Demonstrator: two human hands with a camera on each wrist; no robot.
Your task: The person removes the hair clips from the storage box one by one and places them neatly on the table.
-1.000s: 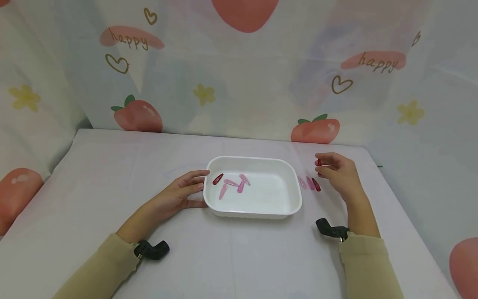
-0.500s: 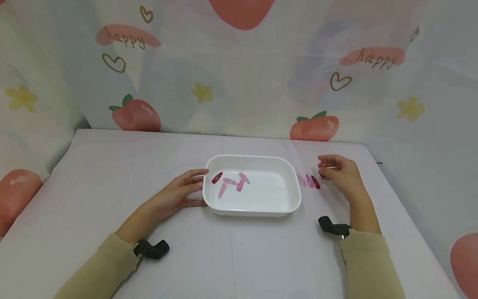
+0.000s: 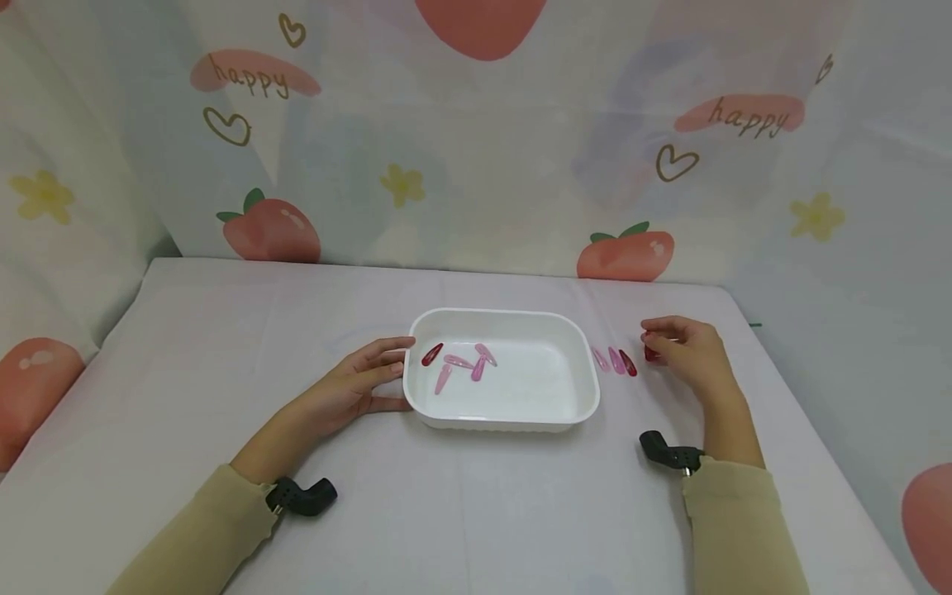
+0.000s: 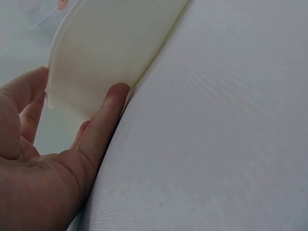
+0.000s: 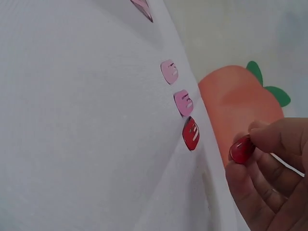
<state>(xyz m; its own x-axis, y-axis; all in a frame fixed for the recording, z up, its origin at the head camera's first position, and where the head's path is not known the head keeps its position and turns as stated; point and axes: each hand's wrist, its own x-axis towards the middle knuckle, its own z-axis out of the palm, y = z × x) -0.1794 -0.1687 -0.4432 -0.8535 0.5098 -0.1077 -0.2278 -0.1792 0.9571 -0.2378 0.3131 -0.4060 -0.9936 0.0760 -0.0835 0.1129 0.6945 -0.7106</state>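
Fingertips of my left hand [image 3: 357,380] rest against the left end of a white plastic tray [image 3: 550,417], some at its rim. In the left wrist view, a finger lies along the foot of the tray's outer wall [image 4: 110,43]. Between thumb and fingers, my right hand [image 3: 692,351] pinches a red snap hair clip [image 5: 242,149], mostly hidden in the head view. To its left, on the cloth, lie a dark red clip [image 3: 628,363], a pink clip [image 3: 617,360] and a paler pink clip [image 3: 600,359], side by side right of the tray.
Inside the tray, one red clip [image 3: 432,354] and several pink clips [image 3: 459,361] lie toward the left. Another pink clip [image 5: 142,8] shows at the top of the right wrist view. A printed curtain [image 3: 491,165] hangs behind the white-covered table [image 3: 335,289].
My right hand has moved a little right and down with the red hair clip, away from the row of clips. My left hand stays at the tray.
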